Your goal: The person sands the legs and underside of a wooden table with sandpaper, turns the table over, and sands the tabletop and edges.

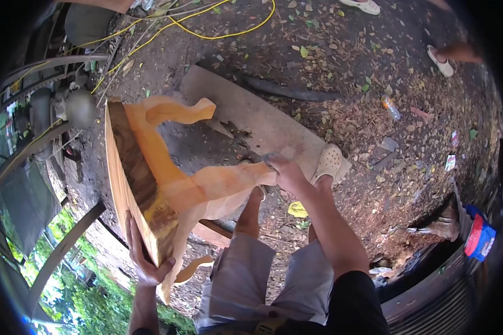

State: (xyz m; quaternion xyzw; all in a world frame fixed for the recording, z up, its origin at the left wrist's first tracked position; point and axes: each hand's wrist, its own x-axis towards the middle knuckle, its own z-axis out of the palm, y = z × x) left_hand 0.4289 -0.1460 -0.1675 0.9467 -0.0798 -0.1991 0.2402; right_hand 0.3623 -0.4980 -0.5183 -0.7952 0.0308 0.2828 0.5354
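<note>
A wooden table (145, 167) with curved, carved legs stands tipped on its side in front of me. Its thick top has a pale edge and a dark brown band of grain. My left hand (145, 257) grips the near corner of the top, with the thumb on one side and the fingers on the other. The foot of a table leg (229, 181) is in my right hand (285, 172), whose fingers wrap round its end. Something dark grey shows at those fingertips, too small to make out. Another curved leg (179, 110) sticks out farther away.
A flat board (262, 120) lies on the leaf-strewn ground beyond the table, by my clog (329, 161). A yellow cord (218, 37) loops at the top. Another person's foot (441, 60) is at upper right. A plastic bottle (391, 108) and corrugated metal (441, 304) lie to the right.
</note>
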